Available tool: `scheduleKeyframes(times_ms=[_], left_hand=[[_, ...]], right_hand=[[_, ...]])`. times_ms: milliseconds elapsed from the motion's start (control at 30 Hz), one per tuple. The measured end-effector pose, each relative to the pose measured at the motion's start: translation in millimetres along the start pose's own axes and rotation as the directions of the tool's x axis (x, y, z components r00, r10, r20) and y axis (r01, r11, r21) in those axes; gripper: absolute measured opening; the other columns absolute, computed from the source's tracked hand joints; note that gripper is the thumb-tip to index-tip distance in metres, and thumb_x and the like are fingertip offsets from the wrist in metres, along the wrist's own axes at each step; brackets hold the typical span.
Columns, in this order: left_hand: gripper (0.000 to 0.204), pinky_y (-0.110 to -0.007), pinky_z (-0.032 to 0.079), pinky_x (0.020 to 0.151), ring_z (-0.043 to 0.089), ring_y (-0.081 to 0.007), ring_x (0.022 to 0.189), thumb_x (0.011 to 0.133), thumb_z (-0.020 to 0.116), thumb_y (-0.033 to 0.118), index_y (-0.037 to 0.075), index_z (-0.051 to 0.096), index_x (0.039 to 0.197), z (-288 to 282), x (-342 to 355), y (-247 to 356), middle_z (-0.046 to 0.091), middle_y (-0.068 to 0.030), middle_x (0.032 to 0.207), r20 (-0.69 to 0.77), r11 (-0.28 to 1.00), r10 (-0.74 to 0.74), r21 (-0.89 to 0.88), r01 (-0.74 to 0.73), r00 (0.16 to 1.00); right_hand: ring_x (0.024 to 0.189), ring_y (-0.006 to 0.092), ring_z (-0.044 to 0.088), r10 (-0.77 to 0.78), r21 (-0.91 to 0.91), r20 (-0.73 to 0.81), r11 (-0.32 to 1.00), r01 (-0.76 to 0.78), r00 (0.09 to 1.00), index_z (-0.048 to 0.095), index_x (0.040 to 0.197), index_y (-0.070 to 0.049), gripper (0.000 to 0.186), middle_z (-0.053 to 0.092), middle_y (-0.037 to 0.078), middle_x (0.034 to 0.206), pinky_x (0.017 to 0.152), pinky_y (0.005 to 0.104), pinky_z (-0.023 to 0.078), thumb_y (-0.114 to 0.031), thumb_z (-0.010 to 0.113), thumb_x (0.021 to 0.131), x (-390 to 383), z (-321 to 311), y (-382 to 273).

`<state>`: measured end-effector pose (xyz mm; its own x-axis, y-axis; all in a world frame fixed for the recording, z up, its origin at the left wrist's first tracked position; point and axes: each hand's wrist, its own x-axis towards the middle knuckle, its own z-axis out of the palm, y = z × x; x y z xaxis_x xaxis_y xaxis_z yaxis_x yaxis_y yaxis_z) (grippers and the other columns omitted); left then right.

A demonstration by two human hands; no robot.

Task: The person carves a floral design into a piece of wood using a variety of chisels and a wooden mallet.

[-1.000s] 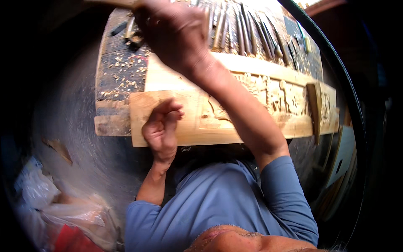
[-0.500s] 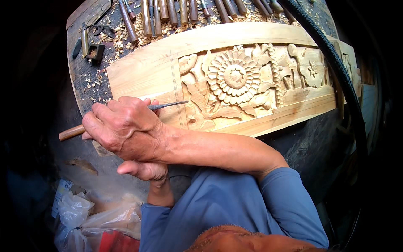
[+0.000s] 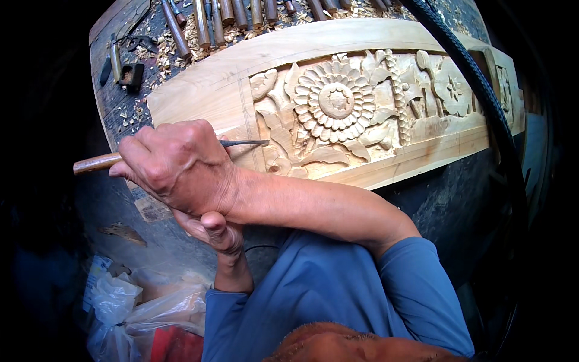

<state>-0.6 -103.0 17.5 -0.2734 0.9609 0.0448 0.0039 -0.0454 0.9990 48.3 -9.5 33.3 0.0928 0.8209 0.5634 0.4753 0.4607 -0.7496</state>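
Observation:
A pale wooden panel (image 3: 193, 96) lies on the workbench, carved in relief with a large round flower (image 3: 335, 100), leaves and a beaded strip. My right hand (image 3: 172, 160) reaches across to the left, closed round a wood-carving chisel (image 3: 96, 163). Its brown handle sticks out to the left, and its thin dark blade points right, with the tip at the left edge of the carved leaves. Beneath my right wrist is my left hand (image 3: 221, 232); its thumb shows, while the fingers are hidden under the right hand.
Several wooden-handled tools (image 3: 175, 30) lie among wood shavings along the bench's far side. A small dark block (image 3: 131, 76) sits at far left. A black braided hose (image 3: 470, 66) hangs across the right. Plastic bags (image 3: 114, 301) are at lower left.
My right hand and the chisel have shifted slightly up and left in view, the handle tilting less. My left thumb has turned up beside the right wrist. The panel also appears slightly higher.

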Motion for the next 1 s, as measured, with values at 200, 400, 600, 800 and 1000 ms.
scheduleKeyframes(times_ms=[200, 400, 600, 800, 1000], left_hand=[[0.143, -0.045, 0.035, 0.123, 0.046, -0.0294, 0.145, 0.07, 0.084, 0.081, -0.008, 0.022, 0.163, -6, -6, 3, 0.042, -0.0187, 0.158, 0.049, 0.998, -0.051, 0.04, 0.049, 0.997], [0.144, -0.045, 0.034, 0.124, 0.044, -0.0293, 0.147, 0.069, 0.085, 0.081, -0.008, 0.023, 0.164, 1, 0, -2, 0.041, -0.0185, 0.159, 0.118, 0.999, -0.006, -0.031, 0.01, 0.993], [0.143, -0.044, 0.034, 0.124, 0.044, -0.0294, 0.147, 0.068, 0.087, 0.079, -0.008, 0.025, 0.162, 2, 3, -5, 0.042, -0.0203, 0.158, 0.187, 0.995, 0.005, -0.101, 0.014, 0.982], [0.14, -0.044, 0.036, 0.122, 0.047, -0.0304, 0.145, 0.07, 0.087, 0.076, -0.01, 0.025, 0.161, 10, 1, 0, 0.043, -0.022, 0.157, 0.146, 0.996, 0.041, -0.083, -0.029, 0.988], [0.137, -0.046, 0.041, 0.119, 0.053, -0.0318, 0.139, 0.072, 0.086, 0.076, -0.01, 0.027, 0.161, -1, -2, -4, 0.049, -0.0221, 0.151, 0.143, 1.0, 0.005, -0.013, -0.003, 0.99]], right_hand=[[0.062, 0.0268, 0.068, 0.105, 0.105, -0.116, 0.99, -0.093, 0.988, 0.06, 0.082, -0.01, 0.03, 0.062, 0.008, 0.069, 0.051, 0.0376, 0.051, -0.032, 0.078, 0.093, 9, -5, 1], [0.061, 0.0278, 0.068, 0.119, 0.159, -0.188, 0.983, -0.09, 0.975, 0.062, 0.085, -0.009, 0.028, 0.064, 0.009, 0.07, 0.051, 0.037, 0.05, -0.03, 0.079, 0.094, 12, -10, 1], [0.059, 0.0303, 0.068, 0.228, 0.231, -0.15, 0.954, -0.19, 0.962, 0.065, 0.087, -0.008, 0.029, 0.066, 0.011, 0.069, 0.051, 0.0383, 0.051, -0.032, 0.079, 0.095, 18, -17, 0], [0.063, 0.0315, 0.069, 0.195, 0.237, -0.105, 0.957, -0.165, 0.975, 0.065, 0.086, -0.008, 0.028, 0.066, 0.011, 0.071, 0.053, 0.039, 0.052, -0.031, 0.078, 0.096, 16, -19, 2], [0.064, 0.0304, 0.068, 0.167, 0.207, -0.098, 0.968, -0.144, 0.981, 0.06, 0.084, -0.008, 0.03, 0.064, 0.01, 0.072, 0.052, 0.0388, 0.051, -0.03, 0.076, 0.097, 12, -18, 4]])
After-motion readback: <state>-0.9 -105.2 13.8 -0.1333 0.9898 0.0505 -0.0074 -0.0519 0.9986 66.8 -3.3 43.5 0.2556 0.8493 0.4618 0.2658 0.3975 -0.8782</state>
